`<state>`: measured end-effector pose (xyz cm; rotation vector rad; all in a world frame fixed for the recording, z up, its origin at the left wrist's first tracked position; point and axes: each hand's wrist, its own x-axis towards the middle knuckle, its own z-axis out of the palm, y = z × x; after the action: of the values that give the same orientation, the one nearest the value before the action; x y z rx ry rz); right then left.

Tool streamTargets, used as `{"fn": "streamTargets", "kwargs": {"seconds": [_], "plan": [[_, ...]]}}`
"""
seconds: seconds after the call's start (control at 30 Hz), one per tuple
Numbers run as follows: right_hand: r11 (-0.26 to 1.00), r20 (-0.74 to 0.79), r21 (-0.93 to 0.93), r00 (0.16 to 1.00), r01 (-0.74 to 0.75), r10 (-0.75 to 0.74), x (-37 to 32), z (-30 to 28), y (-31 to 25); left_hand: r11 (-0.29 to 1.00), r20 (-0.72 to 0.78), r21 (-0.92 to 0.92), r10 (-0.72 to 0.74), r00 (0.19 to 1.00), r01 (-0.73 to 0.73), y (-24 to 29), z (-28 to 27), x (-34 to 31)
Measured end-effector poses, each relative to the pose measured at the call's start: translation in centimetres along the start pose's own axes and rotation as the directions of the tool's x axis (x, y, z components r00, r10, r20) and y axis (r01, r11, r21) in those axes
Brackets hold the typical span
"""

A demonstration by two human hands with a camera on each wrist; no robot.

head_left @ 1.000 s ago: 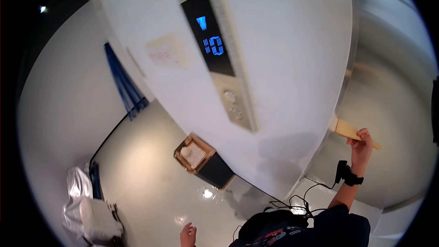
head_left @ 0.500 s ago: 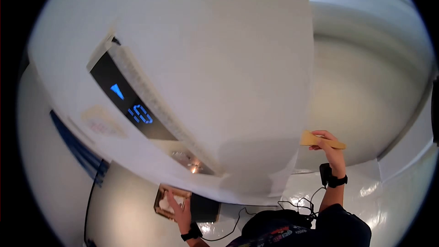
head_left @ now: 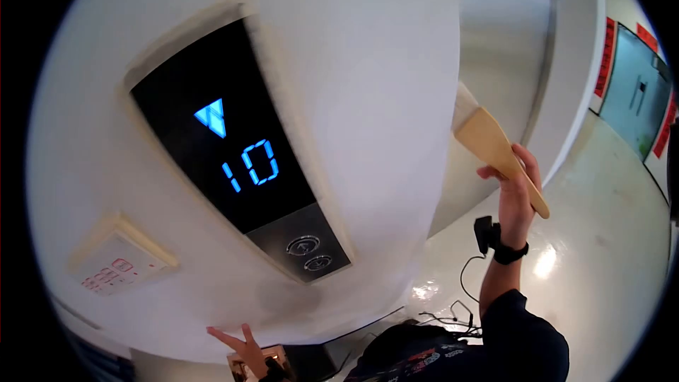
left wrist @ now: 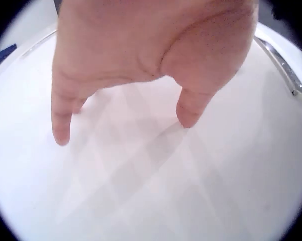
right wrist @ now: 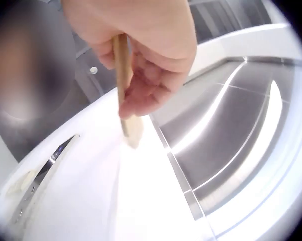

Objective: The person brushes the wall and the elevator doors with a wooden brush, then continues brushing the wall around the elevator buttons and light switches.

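In the head view my right hand [head_left: 520, 187] grips a flat wooden-handled paintbrush [head_left: 488, 143]. Its pale bristles point up and left, right at the wall's outer edge beside a metal door recess. The right wrist view shows the fingers and thumb pinching the brush's handle [right wrist: 122, 65], with the bristle end close to the white wall [right wrist: 85, 165]. Low on the left, my left hand [head_left: 247, 350] has its fingers spread. Seen from the left wrist, this hand [left wrist: 151, 45] holds nothing, and its fingertips stand right at a white surface [left wrist: 141, 160].
A lift panel [head_left: 233, 148] showing a blue down arrow and "10" is set in the wall, edged with cream tape. A white notice [head_left: 117, 262] hangs lower left. Below stands an open-topped box [head_left: 240, 368]. Glass doors [head_left: 640, 88] with red strips are far right.
The view has swung so that the panel looks larger and the glass doors show. My right hand has raised and tilted the brush. My left hand has moved from over the box to the wall.
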<state>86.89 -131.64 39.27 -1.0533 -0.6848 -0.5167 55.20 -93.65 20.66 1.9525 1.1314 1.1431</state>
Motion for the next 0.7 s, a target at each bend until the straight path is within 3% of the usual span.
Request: {"fn": "streamTargets", "kwargs": {"seconds": [0.1,0.13,0.17,0.23,0.33,0.4,0.5,0.57,0.67,0.7], "plan": [[0.944,-0.020,-0.328,0.999,0.017,-0.025,-0.7,5.0,-1.4,0.988,-0.056,0.111,0.115,0.992,-0.108,-4.5,1.0,1.1],[0.943,-0.041,-0.330,0.997,0.044,-0.061,-1.3,7.3,-1.5,0.986,-0.053,0.105,0.136,0.989,-0.130,-5.1,1.3,1.6],[0.868,0.024,-0.473,0.988,0.147,-0.154,-1.4,7.2,-1.8,0.974,-0.048,0.139,0.187,0.981,-0.179,-4.9,1.4,1.5],[0.687,0.077,-0.713,0.990,0.138,-0.119,-3.1,9.0,-1.3,0.943,-0.026,0.208,0.270,0.963,-0.259,-7.2,2.3,2.4],[0.756,-0.013,-0.647,0.990,0.099,-0.141,-5.4,10.0,-4.6,0.959,-0.007,0.160,0.239,0.971,-0.235,-6.7,0.9,1.5],[0.791,-0.049,-0.599,0.980,0.126,-0.193,-8.4,10.0,-7.3,0.950,-0.021,0.110,0.296,0.955,-0.292,-8.1,-0.9,0.0],[0.738,0.039,-0.659,0.986,0.146,-0.161,-9.4,10.9,-8.7,0.942,0.020,0.043,0.332,0.943,-0.333,-7.6,-1.8,-0.2],[0.789,0.107,-0.588,0.984,0.178,-0.142,-10.4,12.1,-9.4,0.939,0.051,0.018,0.342,0.938,-0.343,-7.5,-2.7,-0.3],[0.794,0.338,-0.561,0.940,0.235,-0.039,-12.1,13.6,-10.2,0.946,0.094,-0.013,0.323,0.942,-0.323,-7.9,-3.1,0.0],[0.841,0.359,-0.507,0.933,0.187,0.009,-12.3,14.3,-10.8,0.953,0.113,-0.033,0.302,0.947,-0.300,-7.9,-3.2,0.0]]}}
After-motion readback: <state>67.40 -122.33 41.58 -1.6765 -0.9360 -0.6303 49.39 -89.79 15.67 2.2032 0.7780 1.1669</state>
